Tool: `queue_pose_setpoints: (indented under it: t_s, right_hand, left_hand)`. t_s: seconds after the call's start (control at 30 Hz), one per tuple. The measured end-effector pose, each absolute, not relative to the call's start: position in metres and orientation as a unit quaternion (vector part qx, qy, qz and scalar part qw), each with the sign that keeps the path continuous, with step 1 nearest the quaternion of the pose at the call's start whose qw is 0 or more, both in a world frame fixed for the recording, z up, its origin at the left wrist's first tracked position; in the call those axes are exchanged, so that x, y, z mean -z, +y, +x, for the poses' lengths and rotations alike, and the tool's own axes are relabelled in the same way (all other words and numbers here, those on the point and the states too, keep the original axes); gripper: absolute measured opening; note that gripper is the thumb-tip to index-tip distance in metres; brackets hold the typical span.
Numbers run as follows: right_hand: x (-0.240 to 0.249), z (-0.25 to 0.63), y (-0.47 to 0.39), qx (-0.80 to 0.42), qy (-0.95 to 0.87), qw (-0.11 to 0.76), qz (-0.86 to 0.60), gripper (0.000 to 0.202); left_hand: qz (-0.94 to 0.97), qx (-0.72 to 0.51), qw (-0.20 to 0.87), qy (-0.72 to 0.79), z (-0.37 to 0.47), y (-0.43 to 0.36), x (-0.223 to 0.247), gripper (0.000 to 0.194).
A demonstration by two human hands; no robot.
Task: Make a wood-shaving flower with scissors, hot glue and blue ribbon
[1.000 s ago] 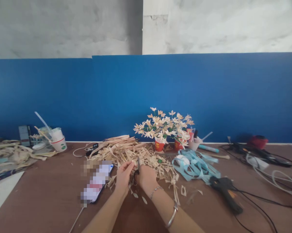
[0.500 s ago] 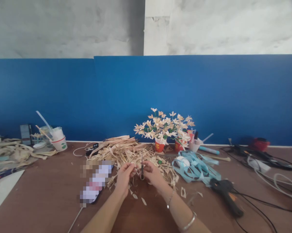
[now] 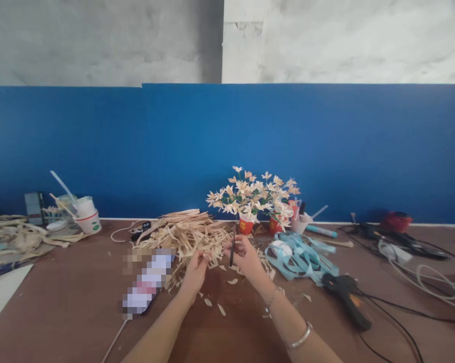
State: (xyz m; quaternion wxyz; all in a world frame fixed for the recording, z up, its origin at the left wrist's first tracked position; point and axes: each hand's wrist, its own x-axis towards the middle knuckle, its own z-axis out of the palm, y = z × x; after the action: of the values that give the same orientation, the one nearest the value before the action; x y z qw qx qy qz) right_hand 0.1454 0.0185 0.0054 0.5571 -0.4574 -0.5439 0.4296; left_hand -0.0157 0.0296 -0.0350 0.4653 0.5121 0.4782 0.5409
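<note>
Small scissors [image 3: 232, 252] with dark handles stand upright in my right hand [image 3: 246, 259], its fingers closed on them and the blades pointing up. My left hand [image 3: 195, 275] is pinched at the near edge of a heap of pale dried husk strips [image 3: 189, 234]. Whatever lies between its fingertips blends with the heap and is too small to make out. A hand's width separates the two hands. Below them, small cut petal-shaped pieces [image 3: 221, 309] are scattered on the brown table [image 3: 212, 343].
Behind the heap stand husk flowers [image 3: 250, 194] in red cups [image 3: 245, 226]. Light blue ribbon [image 3: 303, 257] and a black glue gun [image 3: 346, 297] with cords lie to the right. A phone [image 3: 147, 282] is on the left, a white cup [image 3: 89, 222] beyond it.
My right hand has moved up and away from my left with the scissors, widening the gap between them. The left hand stays pinched in nearly the same place. The view has shifted slightly.
</note>
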Motion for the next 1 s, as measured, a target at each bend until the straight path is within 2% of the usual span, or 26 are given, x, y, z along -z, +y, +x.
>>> queue_pose_setpoints:
  t_s: [0.13, 0.3, 0.43, 0.73, 1.0]
  right_hand:
    - [-0.002, 0.153, 0.006, -0.457, -0.532, 0.537, -0.470, 0.038]
    - [0.020, 0.140, -0.014, -0.484, -0.556, 0.496, -0.459, 0.035]
    - [0.027, 0.131, -0.024, -0.514, -0.562, 0.484, -0.432, 0.031]
    - [0.031, 0.130, -0.026, -0.581, -0.538, 0.460, -0.402, 0.039]
    - [0.034, 0.130, -0.025, -0.586, -0.535, 0.458, -0.401, 0.043]
  left_hand:
    - [0.494, -0.550, 0.482, 0.470, -0.014, 0.027, 0.032, 0.027]
    - [0.399, -0.547, 0.598, 0.428, -0.008, 0.017, 0.019, 0.025]
    - [0.357, -0.553, 0.640, 0.397, -0.006, 0.011, 0.011, 0.022]
    - [0.339, -0.542, 0.661, 0.392, -0.004, 0.005, 0.005, 0.019]
    - [0.320, -0.539, 0.671, 0.395, -0.003, 0.003, 0.000, 0.018]
